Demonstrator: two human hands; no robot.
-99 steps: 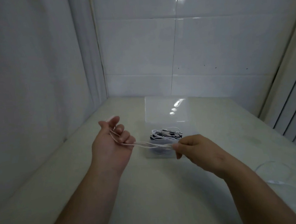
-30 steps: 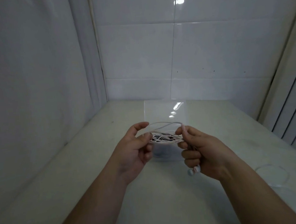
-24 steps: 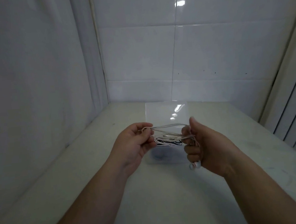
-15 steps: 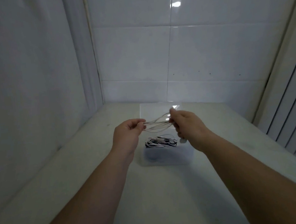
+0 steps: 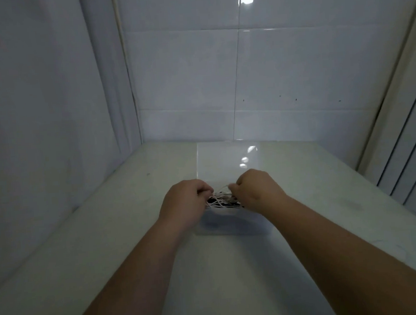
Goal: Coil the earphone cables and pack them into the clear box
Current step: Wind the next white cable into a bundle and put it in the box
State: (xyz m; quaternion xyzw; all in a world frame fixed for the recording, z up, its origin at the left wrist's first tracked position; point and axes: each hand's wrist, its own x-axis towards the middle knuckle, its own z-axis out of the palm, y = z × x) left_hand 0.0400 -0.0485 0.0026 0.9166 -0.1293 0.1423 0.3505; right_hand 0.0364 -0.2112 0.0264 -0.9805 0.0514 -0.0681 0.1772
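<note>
A clear plastic box [image 5: 231,225] stands on the pale counter with its lid [image 5: 227,161] raised behind it. Both hands are over the box opening. My left hand [image 5: 184,203] and my right hand [image 5: 254,189] each grip one end of a coiled white earphone cable [image 5: 220,193], fingers curled round it, knuckles up. The coil hangs low between them, right at the box mouth. Under it, other white and black cables [image 5: 226,204] lie inside the box; I cannot tell whether the held coil touches them.
The counter [image 5: 109,238] runs into a corner, with a white wall at the left and white tiles behind the box. A ribbed white panel [image 5: 414,167] stands at the right edge of the counter.
Both hands have moved forward and down with the coil, from above the box to its opening, and have drawn closer together. The view has tilted upward.
</note>
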